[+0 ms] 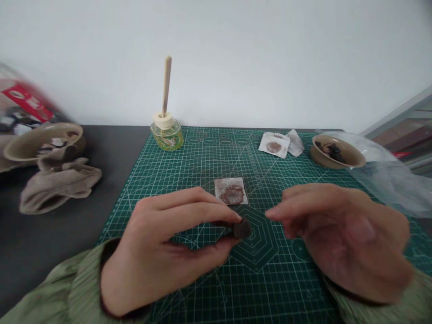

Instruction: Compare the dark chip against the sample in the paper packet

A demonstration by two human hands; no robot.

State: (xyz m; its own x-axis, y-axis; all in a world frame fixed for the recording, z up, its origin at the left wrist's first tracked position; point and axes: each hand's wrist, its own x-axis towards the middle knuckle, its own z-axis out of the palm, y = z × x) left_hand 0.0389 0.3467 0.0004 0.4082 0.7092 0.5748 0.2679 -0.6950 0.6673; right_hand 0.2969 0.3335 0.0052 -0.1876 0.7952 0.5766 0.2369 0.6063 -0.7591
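Observation:
A small dark brown piece with a round flat end (242,228) is pinched between the thumb and fingers of my left hand (168,245), above the green cutting mat (189,180). To the right hovers my right hand (340,238), slightly smeared by motion. Its index finger points toward the dark piece without touching it, the thumb is apart from the fingers, and I see nothing held. Just beyond my left fingertips lies a white square pad (231,191) with a brown stain.
At the back stands a reed diffuser (167,132). Stained white pads (275,144) lie back right, beside a beige bowl (351,157) of dark bits and a clear plastic bag (394,180). Leftward are another bowl (23,146), a crumpled brown cloth (60,184) and a red-marked package (29,101).

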